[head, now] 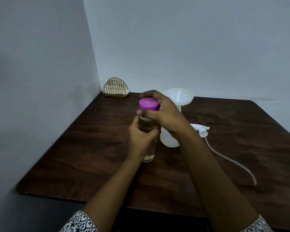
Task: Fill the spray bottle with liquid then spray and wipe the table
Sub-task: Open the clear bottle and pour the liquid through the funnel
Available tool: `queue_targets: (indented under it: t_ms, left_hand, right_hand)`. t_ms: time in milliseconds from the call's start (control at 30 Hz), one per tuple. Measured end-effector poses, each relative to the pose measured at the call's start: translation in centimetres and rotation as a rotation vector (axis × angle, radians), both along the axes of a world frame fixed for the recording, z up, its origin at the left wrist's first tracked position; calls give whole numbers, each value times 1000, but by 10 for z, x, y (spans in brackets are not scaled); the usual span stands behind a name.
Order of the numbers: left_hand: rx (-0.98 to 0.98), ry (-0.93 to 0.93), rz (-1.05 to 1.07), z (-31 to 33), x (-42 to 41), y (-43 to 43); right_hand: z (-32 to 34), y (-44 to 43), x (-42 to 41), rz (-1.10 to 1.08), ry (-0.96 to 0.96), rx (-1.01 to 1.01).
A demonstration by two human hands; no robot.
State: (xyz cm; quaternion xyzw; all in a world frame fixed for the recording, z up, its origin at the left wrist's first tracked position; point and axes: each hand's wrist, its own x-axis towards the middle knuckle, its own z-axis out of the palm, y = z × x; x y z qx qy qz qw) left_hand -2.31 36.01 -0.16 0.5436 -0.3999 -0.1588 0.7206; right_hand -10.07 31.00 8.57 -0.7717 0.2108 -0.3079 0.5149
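Observation:
A clear bottle (149, 154) with pale liquid stands on the dark wooden table (90, 156). My left hand (141, 138) wraps around its body. My right hand (164, 113) grips its purple cap (148, 104) from the right side. Just behind it stands the white spray bottle (168, 139), partly hidden by my right wrist, with a white funnel (181, 96) set in its neck. The white spray head (202, 130) lies on the table to the right, its thin tube (231, 159) trailing toward the front right.
A gold wire holder (115, 88) with white napkins sits in the back left corner against the wall. Walls close off the table's left and far sides. The table's front edge runs near my forearms.

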Motion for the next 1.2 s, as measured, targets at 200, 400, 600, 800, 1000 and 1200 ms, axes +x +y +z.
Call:
queue_targets:
  t_ms: [200,400,600,800,1000,1200]
  left_hand:
    - [-6,16,0,-3,1,0]
    - [-31,51,7,-3,-2,1]
    - [34,10,16,-2,-1,1]
    - [43,19,11,-1,-2,1]
    - [68,-6,40,-1,-1,1]
    - [74,-13,42,0,-1,1]
  right_hand:
    - [25,0,-34,-106,141,-233]
    - [38,13,3,-436,574,-846]
    - [64,-4,-29,149,562,-535]
    - [62,-2,-8,-262,634,-812]
    - [88,-6,-14,187,792,-757]
    - [88,-12,-9,-81,627,-731]
